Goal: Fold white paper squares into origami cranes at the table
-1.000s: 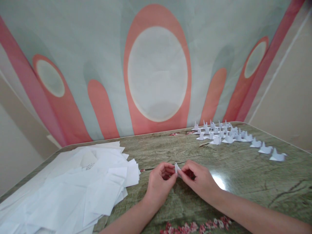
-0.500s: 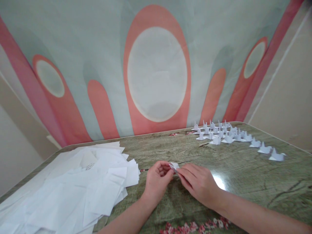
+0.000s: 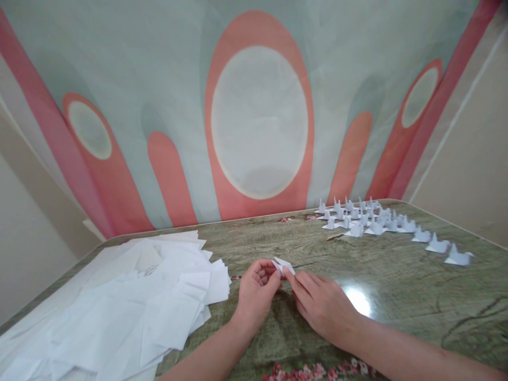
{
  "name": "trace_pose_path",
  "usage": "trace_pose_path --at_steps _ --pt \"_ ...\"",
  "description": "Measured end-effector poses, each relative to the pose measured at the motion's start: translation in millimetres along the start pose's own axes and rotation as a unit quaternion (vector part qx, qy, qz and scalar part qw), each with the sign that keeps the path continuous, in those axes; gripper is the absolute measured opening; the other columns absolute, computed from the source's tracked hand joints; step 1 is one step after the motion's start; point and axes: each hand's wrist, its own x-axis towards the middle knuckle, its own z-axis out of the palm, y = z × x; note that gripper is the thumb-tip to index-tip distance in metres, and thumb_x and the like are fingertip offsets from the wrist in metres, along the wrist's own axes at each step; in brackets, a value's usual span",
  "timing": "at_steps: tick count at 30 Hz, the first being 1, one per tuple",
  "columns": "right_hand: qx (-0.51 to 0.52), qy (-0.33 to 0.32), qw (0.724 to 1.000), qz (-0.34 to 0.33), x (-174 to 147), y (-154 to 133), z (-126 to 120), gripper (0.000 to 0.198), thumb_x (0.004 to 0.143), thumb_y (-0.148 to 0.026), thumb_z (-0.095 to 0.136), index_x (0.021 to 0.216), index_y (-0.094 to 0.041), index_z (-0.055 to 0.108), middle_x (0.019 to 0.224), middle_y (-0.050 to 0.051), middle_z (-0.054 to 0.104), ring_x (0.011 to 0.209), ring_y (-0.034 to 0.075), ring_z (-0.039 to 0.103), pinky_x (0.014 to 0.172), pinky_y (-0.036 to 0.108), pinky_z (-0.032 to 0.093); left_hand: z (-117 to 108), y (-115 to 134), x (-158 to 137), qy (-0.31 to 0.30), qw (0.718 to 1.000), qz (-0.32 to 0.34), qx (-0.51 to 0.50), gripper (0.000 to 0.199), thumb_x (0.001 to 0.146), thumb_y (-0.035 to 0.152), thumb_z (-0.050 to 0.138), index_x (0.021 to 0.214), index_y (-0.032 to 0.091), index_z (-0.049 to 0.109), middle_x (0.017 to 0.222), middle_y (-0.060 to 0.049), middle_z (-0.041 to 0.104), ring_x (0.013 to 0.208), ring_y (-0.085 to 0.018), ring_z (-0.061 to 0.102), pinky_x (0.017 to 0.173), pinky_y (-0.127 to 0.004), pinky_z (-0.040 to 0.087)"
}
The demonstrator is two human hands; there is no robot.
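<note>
A small piece of folded white paper [image 3: 284,264] with pointed ends is held just above the table, between both hands. My left hand [image 3: 257,283] pinches its left end with thumb and curled fingers. From the other side, my right hand [image 3: 319,301] grips the paper's right part, thumb and forefinger closed on it. Fingers cover the lower part of the folds. Several folded white paper birds [image 3: 375,226] stand in rows at the back right, apart from the hands.
A spread heap of white paper sheets [image 3: 119,307] covers the left of the wood-patterned table [image 3: 246,238]. Pink printed flowers [image 3: 305,372] lie along the near edge. Behind the table hangs a backdrop [image 3: 262,121] with coral shapes. Light glares on the tabletop [image 3: 357,300].
The folded paper has turned and its pointed flaps show more clearly. My right fingers have shifted slightly on it. The whole view has moved a little.
</note>
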Motion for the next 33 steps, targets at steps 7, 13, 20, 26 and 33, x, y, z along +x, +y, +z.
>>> trace_pose_path --at_steps 7,13,20,26,33 --pt "0.049 -0.010 0.999 0.012 -1.1 -1.4 -1.7 0.042 0.078 -0.005 0.044 0.120 -0.008 0.048 0.081 0.007 0.056 0.072 0.019 0.056 0.058 0.031 0.044 -1.6 -2.0 3.3 -0.002 1.000 0.024 -0.010 0.024 0.066 0.024 0.071 0.081 0.014 0.056 0.076 -0.003 0.064 0.073 -0.013 0.058 0.070 -0.023 0.046" --pt "0.262 0.063 0.957 0.104 -1.5 9.0 -4.7 0.026 0.084 -0.015 0.046 0.109 -0.020 0.052 0.085 0.004 0.055 0.072 0.015 0.053 0.065 0.027 0.043 -2.0 -4.0 2.0 -0.024 0.999 0.041 0.014 0.017 0.070 0.026 0.068 0.078 0.014 0.059 0.072 -0.001 0.062 0.068 -0.012 0.056 0.066 -0.022 0.044" --pt "0.422 0.003 0.877 0.231 4.0 13.1 -1.9 0.009 0.085 -0.026 0.048 0.087 -0.018 0.053 0.073 0.000 0.054 0.063 0.013 0.051 0.058 0.025 0.041 -2.7 -3.6 -3.7 -0.089 0.987 0.077 0.111 0.014 0.078 0.025 0.060 0.086 0.016 0.067 0.085 -0.006 0.065 0.081 -0.018 0.058 0.076 -0.027 0.044" --pt "0.427 0.000 0.871 0.244 5.1 12.2 -1.5 0.015 0.084 -0.028 0.049 0.075 -0.018 0.054 0.066 -0.001 0.054 0.060 0.013 0.050 0.056 0.024 0.039 -5.7 2.8 -4.5 -0.124 0.970 0.110 0.178 0.021 0.082 0.029 0.054 0.094 0.022 0.070 0.087 -0.005 0.064 0.084 -0.019 0.056 0.078 -0.026 0.042" --pt "0.426 -0.006 0.871 0.246 7.0 7.6 -2.4 0.019 0.084 -0.031 0.050 0.069 -0.018 0.052 0.062 -0.002 0.053 0.057 0.012 0.049 0.055 0.023 0.038 -4.1 -0.9 -3.4 -0.108 0.967 0.114 0.199 0.025 0.079 0.028 0.058 0.101 0.022 0.068 0.083 -0.004 0.057 0.078 -0.016 0.054 0.070 -0.023 0.043"
